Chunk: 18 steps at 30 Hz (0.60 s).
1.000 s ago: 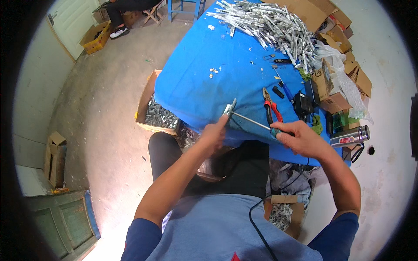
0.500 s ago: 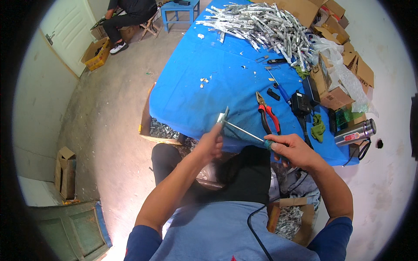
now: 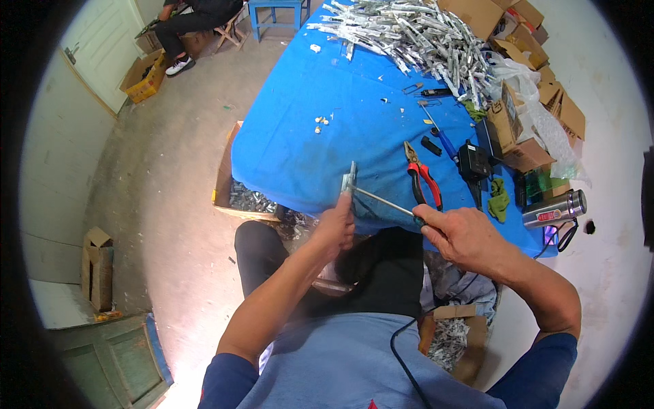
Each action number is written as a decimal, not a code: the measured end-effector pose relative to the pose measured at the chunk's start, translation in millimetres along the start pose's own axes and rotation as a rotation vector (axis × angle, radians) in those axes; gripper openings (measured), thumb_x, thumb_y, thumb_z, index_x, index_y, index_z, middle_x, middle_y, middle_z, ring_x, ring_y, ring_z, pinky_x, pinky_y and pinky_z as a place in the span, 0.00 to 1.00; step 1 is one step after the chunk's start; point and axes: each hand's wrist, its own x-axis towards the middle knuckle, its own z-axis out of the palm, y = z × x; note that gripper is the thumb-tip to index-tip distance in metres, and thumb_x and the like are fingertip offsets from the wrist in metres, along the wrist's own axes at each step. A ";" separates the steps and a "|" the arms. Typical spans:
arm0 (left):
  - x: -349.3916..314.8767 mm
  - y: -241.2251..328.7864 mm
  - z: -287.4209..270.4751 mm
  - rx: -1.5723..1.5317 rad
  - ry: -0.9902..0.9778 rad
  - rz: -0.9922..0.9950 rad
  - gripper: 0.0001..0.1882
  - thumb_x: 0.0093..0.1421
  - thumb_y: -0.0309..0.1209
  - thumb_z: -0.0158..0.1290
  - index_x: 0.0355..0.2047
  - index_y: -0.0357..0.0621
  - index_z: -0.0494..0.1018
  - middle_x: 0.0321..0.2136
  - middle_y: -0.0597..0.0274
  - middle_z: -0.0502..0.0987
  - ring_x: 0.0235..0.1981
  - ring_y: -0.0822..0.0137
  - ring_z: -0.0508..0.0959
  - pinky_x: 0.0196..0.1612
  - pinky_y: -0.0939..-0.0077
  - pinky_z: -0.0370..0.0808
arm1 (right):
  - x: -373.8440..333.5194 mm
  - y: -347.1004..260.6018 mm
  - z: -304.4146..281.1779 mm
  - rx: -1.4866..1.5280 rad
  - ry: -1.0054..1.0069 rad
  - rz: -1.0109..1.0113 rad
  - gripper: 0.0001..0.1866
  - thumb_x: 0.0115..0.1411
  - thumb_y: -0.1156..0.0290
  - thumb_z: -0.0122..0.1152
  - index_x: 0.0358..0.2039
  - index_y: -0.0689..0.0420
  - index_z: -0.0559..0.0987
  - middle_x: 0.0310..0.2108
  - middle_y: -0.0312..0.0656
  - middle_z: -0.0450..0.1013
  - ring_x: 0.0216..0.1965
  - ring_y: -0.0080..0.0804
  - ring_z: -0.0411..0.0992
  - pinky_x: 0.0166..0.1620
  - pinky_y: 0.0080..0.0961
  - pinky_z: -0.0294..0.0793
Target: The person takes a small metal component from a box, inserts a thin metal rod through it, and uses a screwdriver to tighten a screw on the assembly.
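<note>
My left hand (image 3: 334,228) is closed around the lower end of a slim silvery metal part (image 3: 347,183), which stands up past the thumb at the table's near edge. In my right hand (image 3: 463,235) is a screwdriver (image 3: 383,200); the palm and fingers cover most of its handle. Its thin shaft slants up to the left, and the tip meets the side of the metal part. Just beyond the right hand lie red-and-black pliers (image 3: 423,176) on the blue cloth.
A large heap of silvery parts (image 3: 436,48) covers the blue table's (image 3: 286,136) far end. A blue-handled screwdriver (image 3: 444,142), black adapter (image 3: 471,161) and steel flask (image 3: 555,208) lie right. Cardboard boxes (image 3: 524,146) line the wall. Another person (image 3: 197,24) sits far left.
My right hand has turned over the screwdriver handle, hiding more of it, and the right elbow has swung outward. The metal part stands slightly straighter. The whole view has shifted a little.
</note>
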 end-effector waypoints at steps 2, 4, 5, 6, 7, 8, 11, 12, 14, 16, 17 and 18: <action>-0.4 -0.2 1.2 -0.017 -0.010 -0.004 0.33 0.59 0.67 0.45 0.14 0.59 0.50 0.10 0.76 0.50 0.10 0.76 0.50 0.16 0.78 0.47 | 1.4 -7.3 -5.7 -0.076 -0.026 -0.003 0.14 0.63 0.67 0.53 0.49 0.53 0.70 0.21 0.50 0.72 0.26 0.53 0.72 0.27 0.45 0.69; 0.4 -1.5 4.7 -0.029 0.006 -0.013 0.33 0.59 0.67 0.45 0.14 0.59 0.50 0.10 0.76 0.51 0.10 0.76 0.50 0.16 0.78 0.47 | 2.7 -15.4 -8.9 -0.140 -0.011 -0.020 0.12 0.62 0.67 0.53 0.45 0.54 0.69 0.19 0.51 0.71 0.25 0.52 0.73 0.26 0.46 0.70; 1.2 -2.6 6.3 -0.039 0.020 -0.007 0.32 0.59 0.67 0.45 0.14 0.58 0.50 0.10 0.76 0.51 0.10 0.76 0.50 0.15 0.78 0.47 | 1.7 -21.3 -6.3 -0.233 -0.006 -0.039 0.12 0.62 0.67 0.53 0.46 0.54 0.69 0.19 0.52 0.71 0.25 0.52 0.74 0.26 0.45 0.70; 1.4 -2.5 9.1 -0.043 0.030 0.001 0.32 0.59 0.67 0.45 0.15 0.58 0.51 0.10 0.76 0.51 0.09 0.76 0.50 0.15 0.78 0.46 | -2.8 -30.0 -2.1 -0.326 0.004 -0.054 0.13 0.62 0.67 0.53 0.46 0.54 0.69 0.19 0.52 0.71 0.25 0.51 0.74 0.26 0.45 0.71; 0.8 -2.7 9.9 -0.047 0.040 0.009 0.32 0.59 0.67 0.44 0.15 0.58 0.51 0.10 0.76 0.51 0.09 0.76 0.49 0.15 0.78 0.46 | -5.4 -35.4 0.2 -0.420 0.014 -0.069 0.13 0.62 0.67 0.53 0.47 0.54 0.69 0.18 0.52 0.71 0.26 0.51 0.74 0.26 0.44 0.71; 0.4 -3.2 4.8 -0.068 -0.005 -0.019 0.31 0.60 0.66 0.44 0.16 0.57 0.53 0.11 0.75 0.52 0.09 0.76 0.50 0.15 0.79 0.46 | -4.9 -37.1 0.1 -0.386 -0.009 -0.047 0.14 0.62 0.68 0.53 0.48 0.55 0.69 0.19 0.52 0.71 0.26 0.51 0.74 0.27 0.45 0.71; 2.0 2.3 -8.7 -0.105 -0.094 -0.060 0.30 0.62 0.63 0.44 0.18 0.54 0.56 0.11 0.75 0.53 0.09 0.77 0.51 0.14 0.80 0.47 | 4.3 -31.5 -5.6 -0.205 -0.044 0.006 0.15 0.62 0.69 0.53 0.49 0.57 0.71 0.22 0.53 0.72 0.29 0.53 0.75 0.30 0.45 0.72; 1.1 5.5 -9.1 -0.097 -0.082 -0.067 0.30 0.62 0.63 0.44 0.17 0.54 0.56 0.11 0.75 0.53 0.09 0.77 0.51 0.14 0.80 0.47 | 7.5 -22.2 -6.8 -0.072 -0.045 0.020 0.15 0.62 0.68 0.53 0.49 0.57 0.71 0.23 0.53 0.73 0.30 0.53 0.75 0.31 0.44 0.72; 1.6 6.6 -12.1 -0.074 -0.068 -0.062 0.30 0.61 0.64 0.45 0.17 0.55 0.55 0.11 0.75 0.53 0.09 0.77 0.51 0.14 0.79 0.47 | 17.6 -11.7 -16.9 0.256 -0.103 0.133 0.15 0.62 0.66 0.53 0.48 0.57 0.74 0.27 0.54 0.73 0.33 0.55 0.74 0.35 0.43 0.71; 4.9 5.3 -12.3 -0.048 -0.078 -0.047 0.32 0.60 0.65 0.46 0.15 0.57 0.52 0.11 0.75 0.52 0.09 0.76 0.51 0.14 0.79 0.48 | 16.1 -1.1 -20.0 0.262 -0.085 0.126 0.16 0.63 0.64 0.54 0.50 0.54 0.74 0.26 0.55 0.73 0.33 0.55 0.74 0.36 0.42 0.71; 4.6 4.8 -11.0 -0.013 -0.061 -0.026 0.32 0.60 0.65 0.47 0.15 0.57 0.53 0.11 0.75 0.52 0.09 0.76 0.51 0.14 0.79 0.48 | 15.3 2.2 -21.1 0.264 -0.077 0.122 0.17 0.63 0.64 0.54 0.51 0.53 0.74 0.26 0.55 0.73 0.33 0.54 0.74 0.37 0.42 0.71; 1.3 4.3 -9.3 0.018 -0.039 -0.009 0.32 0.60 0.64 0.47 0.14 0.57 0.53 0.11 0.74 0.53 0.09 0.76 0.51 0.14 0.79 0.48 | 13.3 0.3 -22.1 0.231 -0.074 0.137 0.18 0.63 0.63 0.54 0.52 0.52 0.74 0.26 0.55 0.73 0.32 0.54 0.74 0.37 0.42 0.71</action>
